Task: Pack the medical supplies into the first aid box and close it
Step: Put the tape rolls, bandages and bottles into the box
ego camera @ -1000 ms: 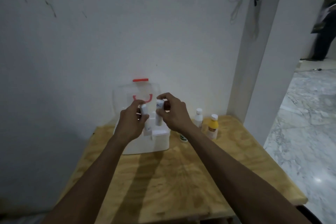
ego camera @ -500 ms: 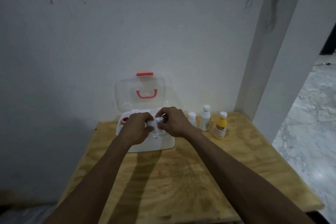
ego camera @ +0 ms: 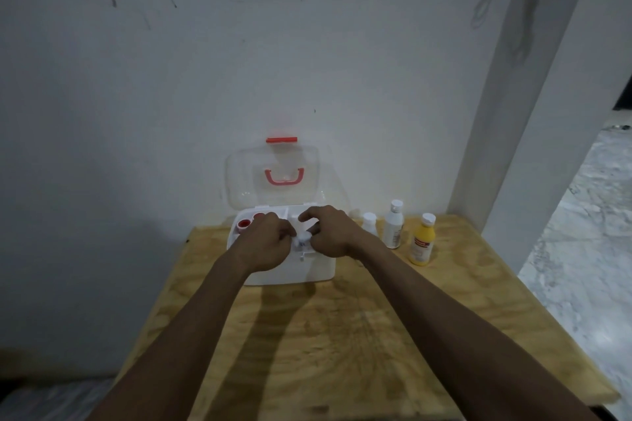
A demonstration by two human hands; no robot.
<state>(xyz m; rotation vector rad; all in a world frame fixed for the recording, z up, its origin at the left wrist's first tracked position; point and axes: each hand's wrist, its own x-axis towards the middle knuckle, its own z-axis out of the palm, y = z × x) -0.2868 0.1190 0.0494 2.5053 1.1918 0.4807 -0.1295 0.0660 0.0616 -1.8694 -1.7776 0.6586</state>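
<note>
The first aid box is white and sits at the back of the wooden table, close to the wall. Its clear lid stands up and open, leaning back toward the wall. The lid has a red handle on it and a red clip at the top edge. Inside the box, at the left end, two red caps show.

Both hands are over the open box. The left hand is curled, fingers tucked in close together. The right hand has its first finger sticking out, and the other fingers bend down. Between the two hands is a small white thing with a round top. Both hands touch it, but it is too blurry to tell what it is.

To the right of the box, three bottles stand upright on the table. A small white bottle is just beside the right wrist. Next is a taller white bottle with a label. Last is a yellow bottle with a white cap and a label. The writing on the labels is too small to read.
</note>
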